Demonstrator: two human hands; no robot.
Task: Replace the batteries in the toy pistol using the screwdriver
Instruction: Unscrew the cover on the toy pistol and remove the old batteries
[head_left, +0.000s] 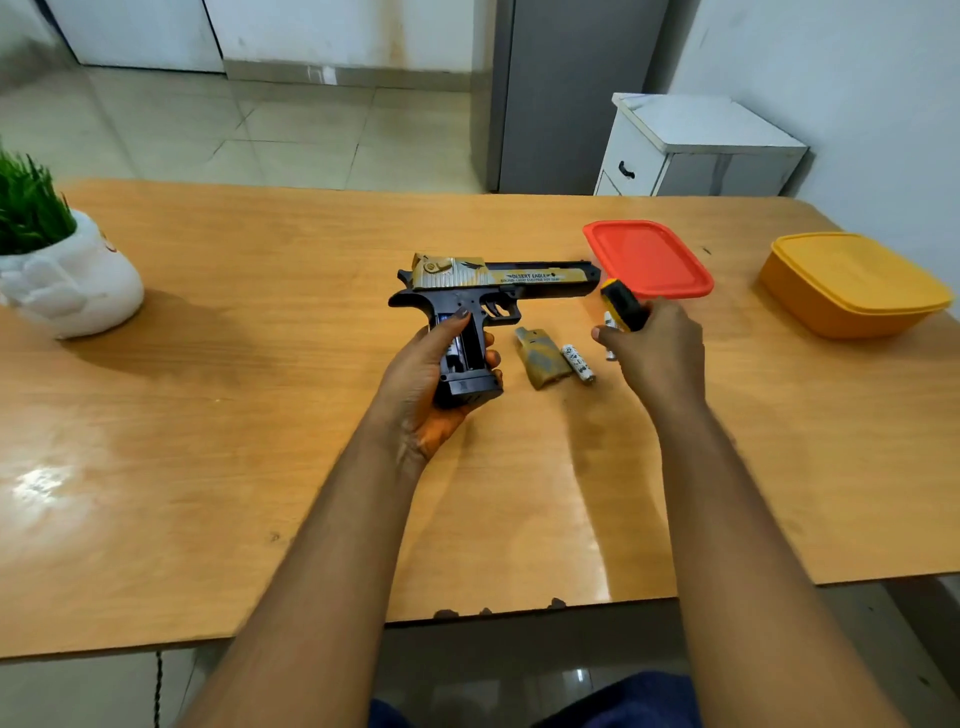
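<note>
Your left hand (431, 364) had its grip closed around the handle of the toy pistol (493, 291), thumb laid along the open battery bay, where one cell already showed. Your right hand (652, 343), at three o'clock from the pistol, had its grip curled round the black-and-yellow screwdriver (621, 304) and also pinched a white battery (609, 332) at the fingertips.

The step in hand looked like seating that battery. You would have done well to set the screwdriver down first, freeing the fingers, then match the cell's polarity to the bay's markings and press it home flat while the left hand kept the handle steady on the tabletop (260, 415).

Between your hands lay the removed cover (540, 358) and, just beside it at its three o'clock, a loose battery (577, 364). At one o'clock sat a red-lidded box (649, 260), a yellow box (852, 286) farther right.

The slide read "DESERT EAGLE"; the smaller line beneath it and the print on the batteries were too small to read.
</note>
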